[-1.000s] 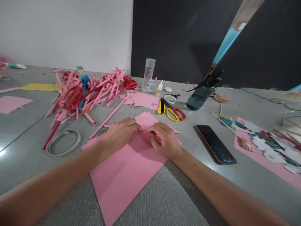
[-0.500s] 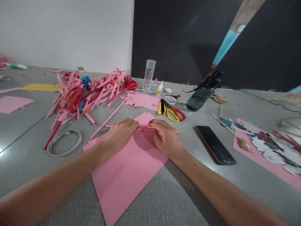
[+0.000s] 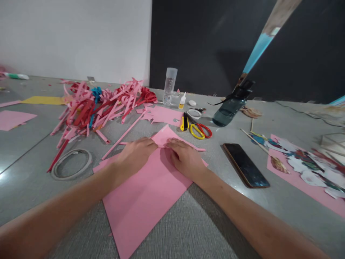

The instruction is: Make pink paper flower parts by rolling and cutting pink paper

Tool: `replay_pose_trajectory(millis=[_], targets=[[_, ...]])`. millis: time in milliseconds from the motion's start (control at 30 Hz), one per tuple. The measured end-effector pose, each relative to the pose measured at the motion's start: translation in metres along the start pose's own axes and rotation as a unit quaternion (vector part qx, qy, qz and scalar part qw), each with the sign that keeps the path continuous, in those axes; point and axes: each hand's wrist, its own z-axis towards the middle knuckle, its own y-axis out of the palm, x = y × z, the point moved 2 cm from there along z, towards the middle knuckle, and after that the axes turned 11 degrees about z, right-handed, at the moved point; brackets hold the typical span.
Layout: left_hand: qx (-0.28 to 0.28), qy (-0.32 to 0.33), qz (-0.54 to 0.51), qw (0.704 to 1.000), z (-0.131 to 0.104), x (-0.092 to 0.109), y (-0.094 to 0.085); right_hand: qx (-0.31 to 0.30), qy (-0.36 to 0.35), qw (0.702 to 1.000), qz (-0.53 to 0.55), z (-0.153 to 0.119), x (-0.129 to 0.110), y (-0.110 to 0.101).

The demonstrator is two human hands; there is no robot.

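A large pink paper sheet lies on the grey table with one corner pointing away from me. Across its far part runs a thin rolled pink paper tube, whose ends stick out beyond both hands. My left hand is on the tube's left part, its fingers pressed together and curled over it. My right hand lies just to the right, its closed fingers over the tube and paper. The fingers hide the middle of the tube. Beyond my hands shows the sheet's far corner, partly curled.
Pink and red paper strips lie back left, behind a tape roll. Scissors, a yellow cutter, a glue bottle and a dark bottle stand or lie behind. A phone is at right.
The fingers of my right hand have come down flatter over the tube, and its thumb has dropped. The far paper corner shows slightly more. My left hand has barely moved.
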Motion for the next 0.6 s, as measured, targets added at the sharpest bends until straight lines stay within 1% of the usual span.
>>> replay_pose_trajectory(millis=[100, 233, 333, 433, 600], targets=[[0.0, -0.009, 0.006, 1.0, -0.001, 0.005, -0.003, -0.01, 0.007, 1.0, -0.01, 0.001, -0.001, 0.0], [-0.001, -0.019, -0.015, 1.0, -0.001, 0.008, -0.006, -0.007, 0.003, 1.0, -0.02, 0.0, -0.001, -0.001], [0.002, -0.017, -0.031, 0.999, 0.001, 0.005, -0.007, -0.007, -0.002, 1.0, -0.024, -0.001, -0.001, 0.0], [-0.006, -0.024, -0.047, 0.999, 0.003, -0.001, -0.006, -0.008, 0.008, 0.999, -0.032, -0.001, 0.0, 0.001], [-0.006, -0.029, -0.035, 0.999, 0.005, -0.005, -0.005, -0.035, 0.025, 0.998, -0.053, 0.0, 0.0, 0.004]])
